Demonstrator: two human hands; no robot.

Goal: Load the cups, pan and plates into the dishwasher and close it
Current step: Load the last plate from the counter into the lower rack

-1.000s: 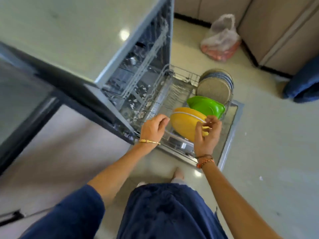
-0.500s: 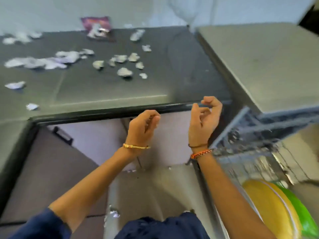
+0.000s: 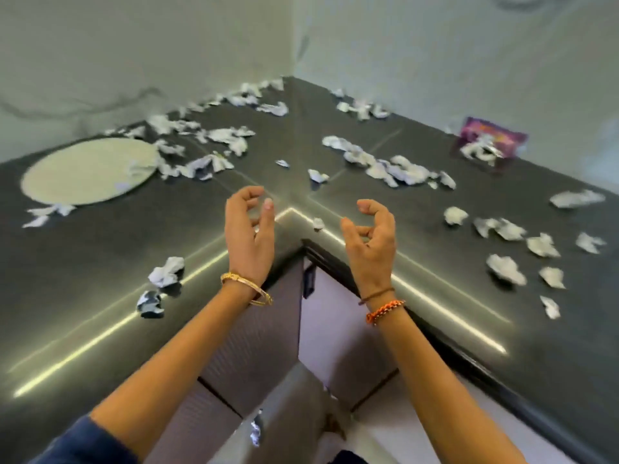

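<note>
Both hands are raised over the inner corner of an L-shaped dark tabletop. The left hand has its fingers loosely curled with the thumb apart from them and holds nothing. The right hand is likewise loosely curled and empty. Neither hand touches the tabletop. Judged from the posture, the hands are free in order to take up the next item for loading.

One task item is in view: a pale round plate lies flat on the tabletop, well to the left of the left hand and farther from the person. Crumpled paper scraps touch or overlap the plate's right edge. No cup or pan can be seen, and the dishwasher is out of view, so its state cannot be told.

Crumpled paper scraps are scattered beyond and to both sides of the hands. A purple packet lies far to the right of the right hand, near the wall. Cabinet doors stand below the wrists.

The plate is probably the next pickup. Because it lies flat, a finger must get under its rim, and loose paper may come along with it.
</note>
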